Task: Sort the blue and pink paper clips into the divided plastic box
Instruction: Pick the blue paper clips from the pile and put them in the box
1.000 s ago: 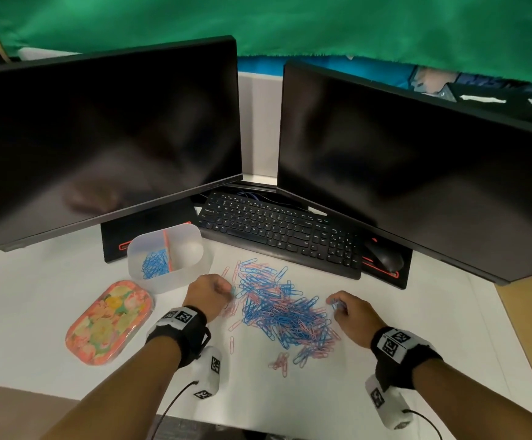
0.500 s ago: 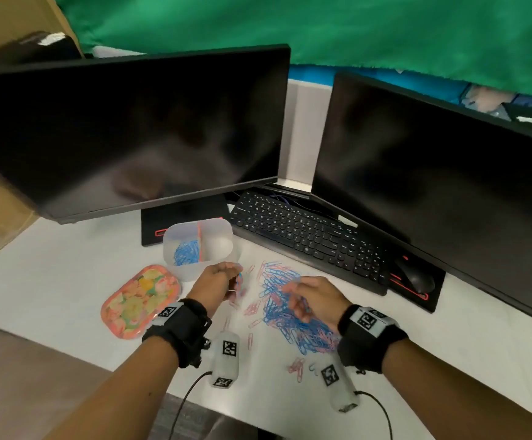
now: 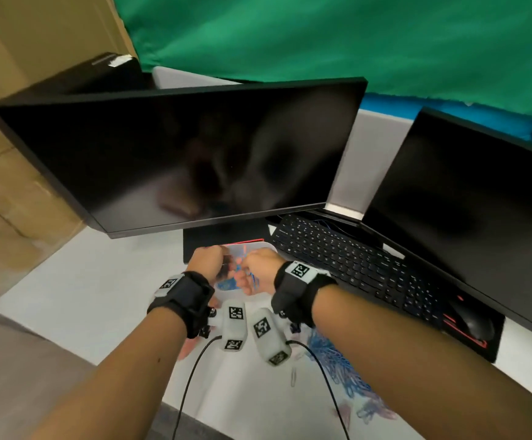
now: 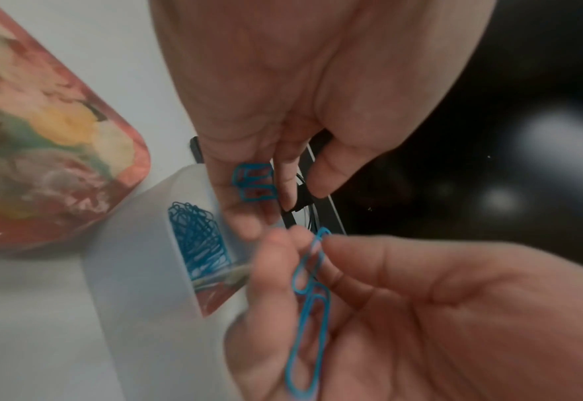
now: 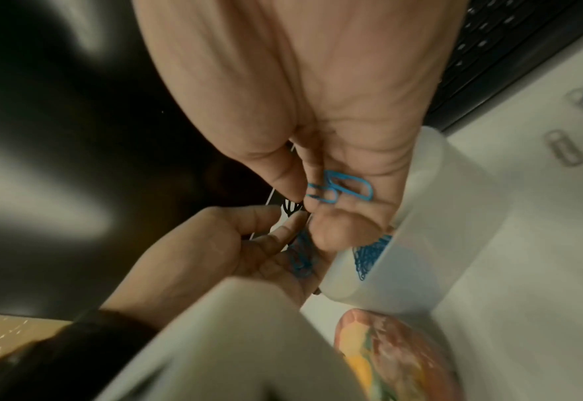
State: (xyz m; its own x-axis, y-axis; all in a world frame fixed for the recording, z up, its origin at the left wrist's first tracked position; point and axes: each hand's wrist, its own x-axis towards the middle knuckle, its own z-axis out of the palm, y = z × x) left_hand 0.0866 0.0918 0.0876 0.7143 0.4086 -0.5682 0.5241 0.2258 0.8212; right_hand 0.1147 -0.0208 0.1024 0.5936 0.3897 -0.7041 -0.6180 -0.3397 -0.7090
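Note:
The translucent divided box [image 3: 266,246] stands in front of the left monitor's base, with blue paper clips [image 4: 197,238] piled in one compartment. Both hands hover close together over it. My left hand [image 4: 283,195] has its fingers curled round a few blue clips [image 4: 254,181]. My right hand [image 4: 310,241] pinches two linked blue clips [image 4: 307,312] between thumb and fingers. In the right wrist view the right hand [image 5: 307,200] has its clips [image 5: 347,187] beside the box wall [image 5: 420,217]. The mixed blue and pink pile [image 3: 337,363] lies on the table under my right forearm.
The floral lid [image 4: 43,149] lies left of the box. Right of the box are a black keyboard [image 3: 337,258] and a mouse [image 3: 471,319]. Two dark monitors [image 3: 195,160] stand behind. A loose clip [image 3: 294,376] lies near the table's front edge.
Both hands have left the pile and moved left and forward to above the box, carrying blue clips. The head view has swung to follow them.

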